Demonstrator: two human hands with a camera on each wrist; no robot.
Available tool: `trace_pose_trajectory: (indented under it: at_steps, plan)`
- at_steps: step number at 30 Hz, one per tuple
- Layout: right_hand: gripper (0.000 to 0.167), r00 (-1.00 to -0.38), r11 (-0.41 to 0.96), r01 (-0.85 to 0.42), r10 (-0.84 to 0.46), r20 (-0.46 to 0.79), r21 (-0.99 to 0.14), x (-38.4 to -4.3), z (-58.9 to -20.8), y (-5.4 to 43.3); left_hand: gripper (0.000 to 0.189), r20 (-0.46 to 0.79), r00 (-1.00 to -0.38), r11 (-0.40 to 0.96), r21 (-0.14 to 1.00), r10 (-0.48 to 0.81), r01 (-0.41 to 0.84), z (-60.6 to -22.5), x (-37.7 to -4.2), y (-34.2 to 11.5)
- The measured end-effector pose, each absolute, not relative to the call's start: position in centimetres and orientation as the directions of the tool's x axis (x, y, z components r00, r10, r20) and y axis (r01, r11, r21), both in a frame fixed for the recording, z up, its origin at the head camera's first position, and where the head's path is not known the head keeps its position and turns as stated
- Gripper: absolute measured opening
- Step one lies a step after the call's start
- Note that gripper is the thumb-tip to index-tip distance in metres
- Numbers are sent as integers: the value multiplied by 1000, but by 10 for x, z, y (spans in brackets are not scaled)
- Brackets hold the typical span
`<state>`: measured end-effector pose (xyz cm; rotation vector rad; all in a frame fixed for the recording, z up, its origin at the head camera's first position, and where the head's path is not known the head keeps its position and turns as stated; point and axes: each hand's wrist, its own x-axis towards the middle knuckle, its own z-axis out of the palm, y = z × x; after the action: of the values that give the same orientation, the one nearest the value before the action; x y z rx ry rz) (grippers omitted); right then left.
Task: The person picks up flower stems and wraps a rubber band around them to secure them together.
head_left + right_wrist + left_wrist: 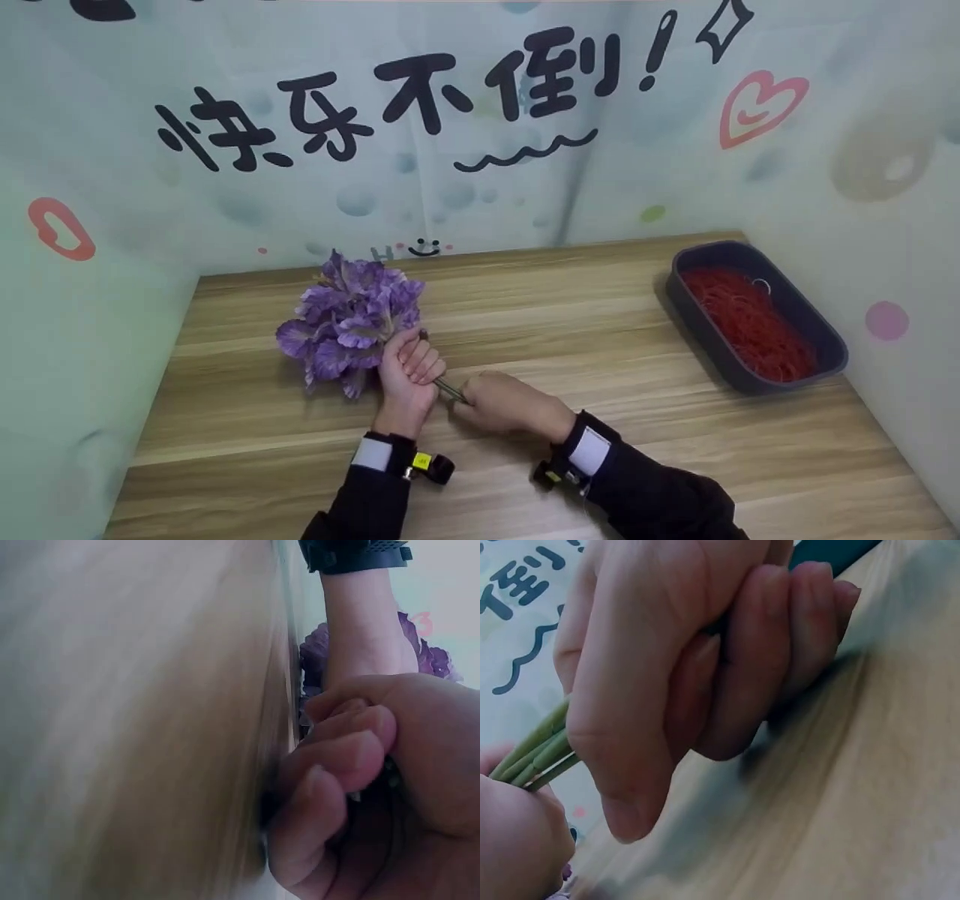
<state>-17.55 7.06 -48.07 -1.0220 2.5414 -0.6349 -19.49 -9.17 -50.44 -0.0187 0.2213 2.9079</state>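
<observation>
A bunch of purple flowers [352, 319] with ruffled petals leans to the left over the wooden table in the head view. My left hand [409, 367] grips the bunch just below the blooms, fingers curled round it. Green stems [451, 391] run from that fist down into my right hand [506, 403], whose fingers curl round their lower part and hide the ends. In the left wrist view, several stems [536, 754] show between the two hands. The right wrist view shows the curled right fingers [322, 765] close over the tabletop, with purple petals [315, 652] behind the left forearm.
At the right of the wooden table [570, 300] stands a dark rectangular tub [697, 341] holding a tangle of thin red loops [750, 322] and a pale ring. A printed cloth [450, 195] walls the back and both sides. Both wrists carry strapped cameras.
</observation>
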Motion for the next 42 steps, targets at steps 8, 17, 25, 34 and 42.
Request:
trace_pose_trajectory:
  at_steps: [8, 17, 25, 34, 42]
  plan:
    - [46, -677, 649, -511, -708, -202, -564, -173, -477, 74, 48, -53, -968, -958, 142, 244, -249, -506, -192, -92]
    - [43, -643, 620, -548, -742, -192, -561, -173, -476, 80, 47, -58, -970, -959, 150, 235, -241, -507, -192, -87]
    - [42, -638, 618, -556, -746, -191, -557, -172, -476, 82, 46, -16, -971, -959, 155, 239, -238, -509, -190, -86]
    - [36, -604, 623, -494, -748, -276, -607, -169, -473, 86, 46, -23, -967, -957, 139, 255, -256, -508, -190, -87]
    - [33, -597, 633, -538, -752, -279, -557, -163, -467, 109, 45, 2, -971, -964, 122, 239, -237, -509, -191, -87]
